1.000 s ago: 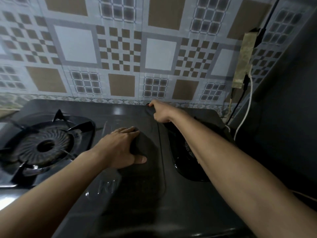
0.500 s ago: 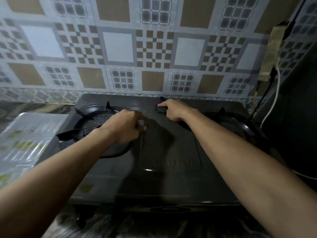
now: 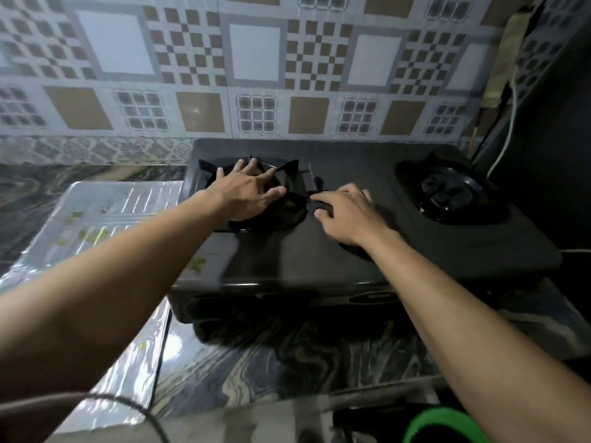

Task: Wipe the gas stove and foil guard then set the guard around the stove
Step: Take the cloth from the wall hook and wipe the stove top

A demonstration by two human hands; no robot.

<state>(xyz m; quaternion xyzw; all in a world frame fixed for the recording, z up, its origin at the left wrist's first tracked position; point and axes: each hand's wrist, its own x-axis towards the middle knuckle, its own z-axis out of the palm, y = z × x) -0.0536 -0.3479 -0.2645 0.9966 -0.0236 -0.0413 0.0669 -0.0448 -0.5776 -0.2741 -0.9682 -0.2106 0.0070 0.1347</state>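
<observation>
A black two-burner gas stove [image 3: 399, 251] stands on the marbled counter against the tiled wall. My left hand [image 3: 246, 195] lies over the left burner [image 3: 281, 215] with its fingers spread and straight. My right hand [image 3: 347, 215] rests on the stove's middle panel, its fingers and thumb curled on a dark cloth [image 3: 321, 204] that is hard to tell from the black surface. The right burner [image 3: 447, 190] is uncovered. The shiny foil guard [image 3: 96, 225] lies flat on the counter to the left of the stove, partly under my left forearm.
A white cable [image 3: 508, 132] runs down the wall at the far right beside a dark panel. A thin dark cord [image 3: 128, 404] loops across the bottom left. A green-rimmed object [image 3: 444, 420] sits at the bottom right below the counter's front edge [image 3: 287, 407].
The view has pulled back and shifted left. My left hand left the cloth and moved onto the left burner. My right hand slid from the stove's back edge toward the front.
</observation>
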